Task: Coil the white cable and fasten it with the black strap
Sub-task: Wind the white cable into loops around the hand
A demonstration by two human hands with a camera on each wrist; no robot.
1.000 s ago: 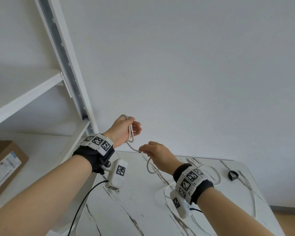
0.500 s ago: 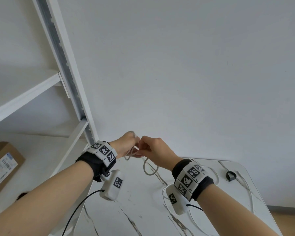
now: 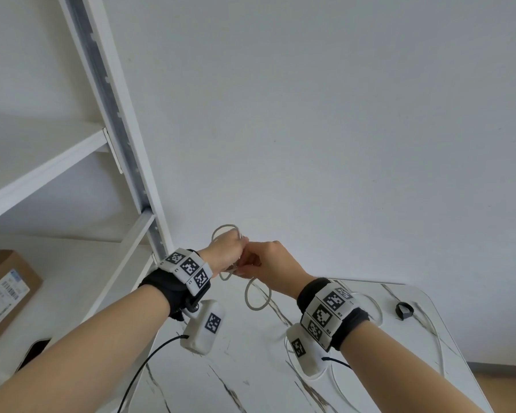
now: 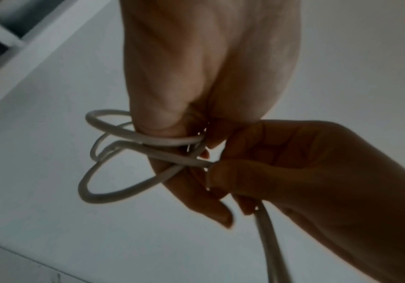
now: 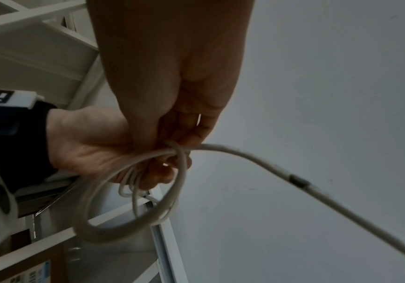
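Observation:
My left hand [image 3: 227,251] grips several loops of the white cable [image 3: 256,296] in the air above the table's far left corner. The loops [image 4: 104,168] stick out beside its thumb. My right hand [image 3: 265,265] touches the left and pinches the cable [image 5: 245,153] against the coil. From there the free length hangs down and trails across the marble table [image 3: 251,368] to the right. The black strap [image 3: 404,310] lies as a small loop on the table near its far right corner, apart from both hands.
A white metal shelf rack [image 3: 125,162] stands close on the left, with a cardboard box [image 3: 3,293] on its lower shelf. A plain white wall is behind the table. Black sensor leads [image 3: 149,362] hang from both wrists.
My right hand has come up and left to meet the left hand, bringing another loop of cable to the coil. Both hands sit slightly lower and closer together than a second ago.

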